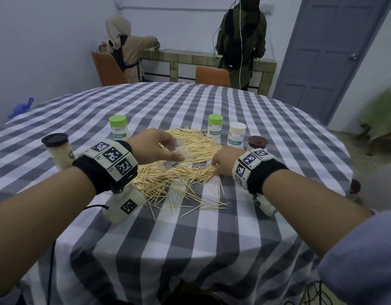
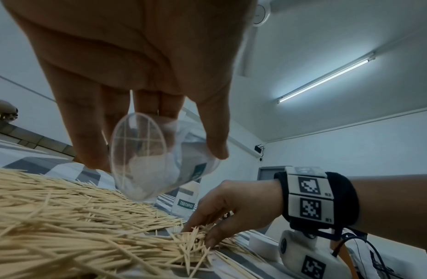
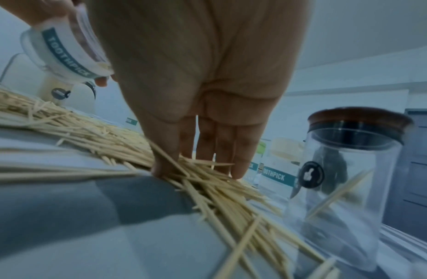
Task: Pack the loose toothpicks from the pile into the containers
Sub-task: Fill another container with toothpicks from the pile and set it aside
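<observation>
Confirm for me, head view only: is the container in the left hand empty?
Observer: Left wrist view looks through the clear container in the left hand: nothing visible inside.
Operator: Right hand gripping anything?
Observer: Right wrist view: the right hand pinches a bunch from the pile between thumb and fingers.
Operator: Brown-lidded jar beside it?
Observer: The jar is lidded, with a couple of toothpicks inside.

The right hand point(image 1: 223, 160) hides its fingertips in the toothpick pile point(image 1: 185, 164); its wrist view is blurred.
</observation>
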